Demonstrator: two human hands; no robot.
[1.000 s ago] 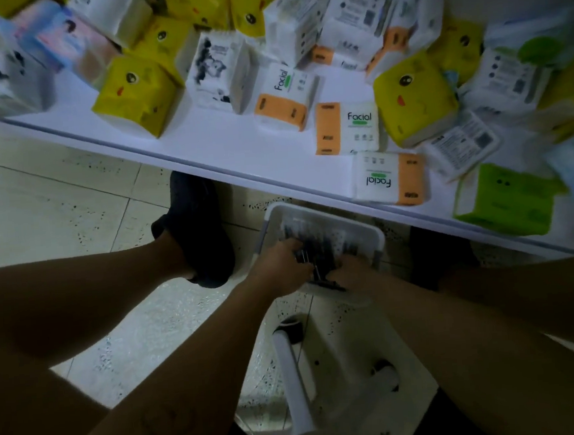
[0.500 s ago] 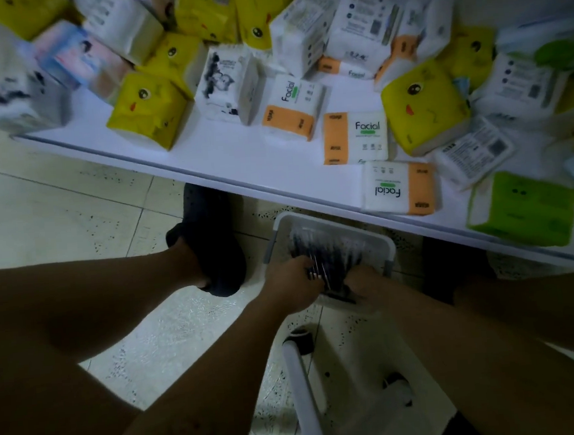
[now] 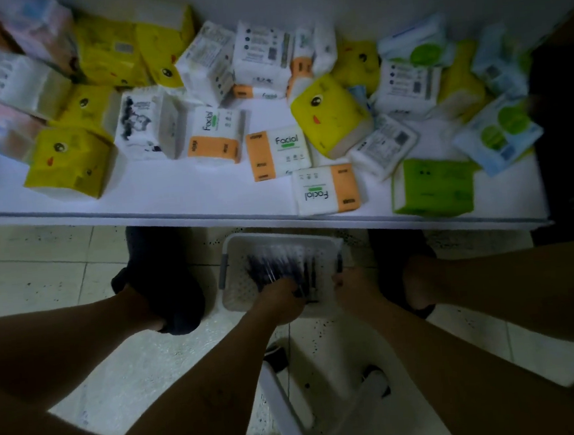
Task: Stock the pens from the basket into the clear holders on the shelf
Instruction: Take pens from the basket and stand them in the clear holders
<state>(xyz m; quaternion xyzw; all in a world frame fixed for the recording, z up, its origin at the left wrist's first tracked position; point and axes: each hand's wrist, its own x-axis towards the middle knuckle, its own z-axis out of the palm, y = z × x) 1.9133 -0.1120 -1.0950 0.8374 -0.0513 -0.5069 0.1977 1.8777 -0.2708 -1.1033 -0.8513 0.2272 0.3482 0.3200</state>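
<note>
A white perforated basket (image 3: 241,291) sits on the floor between my feet, partly under the shelf's front edge. Several dark pens (image 3: 282,262) lie in it, fanned out. My left hand (image 3: 279,295) is down in the basket, fingers closed around a bunch of the pens. At the basket's right front corner my right hand (image 3: 351,286) is curled beside the pens; whether it grips the rim or pens is unclear in the dim light. No clear holders are in view.
A low white shelf (image 3: 181,194) runs across the view, covered with many tissue packs in yellow (image 3: 68,162), orange-and-white (image 3: 278,152) and green (image 3: 432,185). My black shoes (image 3: 163,282) flank the basket. A white stool frame (image 3: 287,409) stands below my arms on the tiled floor.
The view has tilted up and shifted, showing more of the shelf. Both hands stay in the basket; the left has gathered the pens more tightly.
</note>
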